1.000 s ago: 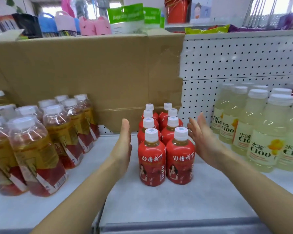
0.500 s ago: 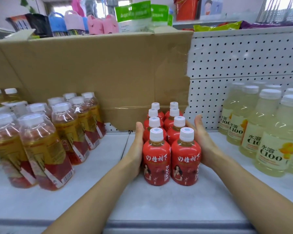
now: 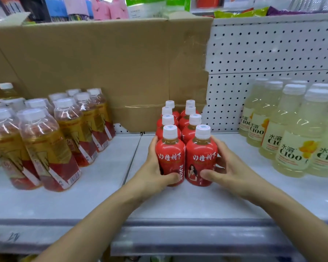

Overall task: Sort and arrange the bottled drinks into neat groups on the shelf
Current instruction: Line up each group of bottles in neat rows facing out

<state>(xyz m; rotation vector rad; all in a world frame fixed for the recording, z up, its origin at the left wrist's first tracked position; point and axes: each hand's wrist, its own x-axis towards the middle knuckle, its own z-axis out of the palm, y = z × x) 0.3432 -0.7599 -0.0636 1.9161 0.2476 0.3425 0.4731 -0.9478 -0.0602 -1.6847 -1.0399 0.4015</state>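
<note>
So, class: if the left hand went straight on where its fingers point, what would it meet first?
Probably the second red bottle; the left hand grips the front red bottle. Depth is unclear.

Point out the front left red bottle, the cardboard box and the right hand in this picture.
front left red bottle [image 3: 169, 156]: head view, on its red label.
cardboard box [image 3: 102, 69]: head view, on its front wall.
right hand [image 3: 232, 172]: head view, on the back of the hand.
</note>
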